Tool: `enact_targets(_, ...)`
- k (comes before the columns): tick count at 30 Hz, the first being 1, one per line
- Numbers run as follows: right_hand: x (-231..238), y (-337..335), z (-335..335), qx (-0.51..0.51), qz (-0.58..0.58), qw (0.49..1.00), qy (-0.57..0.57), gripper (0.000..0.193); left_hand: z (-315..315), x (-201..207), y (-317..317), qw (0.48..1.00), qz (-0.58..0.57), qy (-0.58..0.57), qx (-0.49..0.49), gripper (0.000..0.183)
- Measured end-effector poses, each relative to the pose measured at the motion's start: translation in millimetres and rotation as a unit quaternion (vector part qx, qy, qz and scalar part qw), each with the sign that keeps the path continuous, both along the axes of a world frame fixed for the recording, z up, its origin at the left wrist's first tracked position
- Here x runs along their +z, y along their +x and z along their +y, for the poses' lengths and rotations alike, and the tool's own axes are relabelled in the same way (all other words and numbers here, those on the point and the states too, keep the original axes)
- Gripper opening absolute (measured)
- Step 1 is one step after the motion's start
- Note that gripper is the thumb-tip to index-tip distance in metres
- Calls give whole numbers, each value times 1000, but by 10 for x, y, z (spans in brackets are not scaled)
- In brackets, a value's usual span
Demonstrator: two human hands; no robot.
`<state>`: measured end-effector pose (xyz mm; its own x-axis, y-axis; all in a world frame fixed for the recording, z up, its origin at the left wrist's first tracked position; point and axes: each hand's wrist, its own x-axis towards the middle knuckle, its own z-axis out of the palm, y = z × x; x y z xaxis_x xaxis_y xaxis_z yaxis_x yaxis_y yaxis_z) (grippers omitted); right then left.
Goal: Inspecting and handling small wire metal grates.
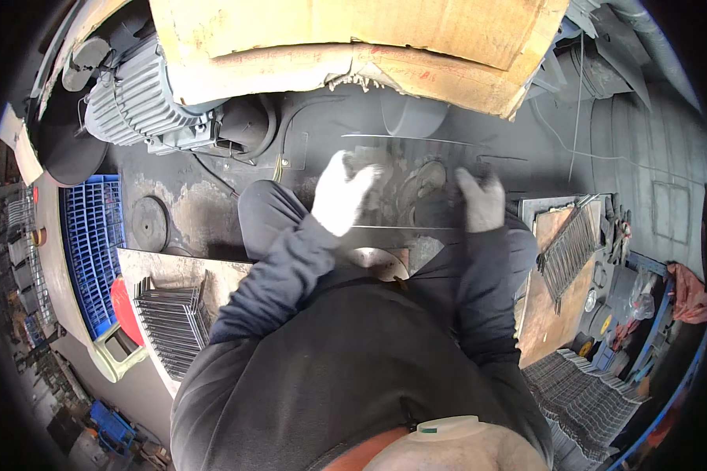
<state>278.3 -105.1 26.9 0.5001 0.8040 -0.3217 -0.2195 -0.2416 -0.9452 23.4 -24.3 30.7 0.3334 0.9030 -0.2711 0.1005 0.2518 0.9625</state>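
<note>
Both hands wear whitish gloves and are raised over my lap, a little apart. Between them spans a thin rectangular wire frame (401,228), whose far and near edges show as fine bright lines. My left hand (344,192) is curled closed at the frame's left side. At its right side is my right hand (483,200), also closed but smeared by motion. Just beyond the frame, partly hidden beneath a cardboard shield, a grey rounded wheel (414,116) shows. How the fingers grip the wire is hard to make out.
The torn cardboard (353,59) overhangs the far side. A ribbed motor (145,98) stands far left. Bent wire frames (169,326) pile on the left board, with more wire frames (565,255) on the right board. A blue plastic crate (94,251) is at left; stacked wire racks (577,400) stand near right.
</note>
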Motion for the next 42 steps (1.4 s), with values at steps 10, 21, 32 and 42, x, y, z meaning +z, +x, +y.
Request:
enact_targets(10,26,-24,23,-6,-28,999,22,28,-11,-306,-38,999,-39,34,15,24)
enact_targets(21,-231,-593,283,66,-73,994,36,18,106,-588,-792,993,-93,-21,72,18)
enact_targets(32,-83,-349,288,66,-71,995,-5,26,-23,-435,-369,995,-62,-11,77,25)
enact_targets(42,101,31,53,-9,-3,1000,4,23,-21,-486,106,993,-110,-8,34,28)
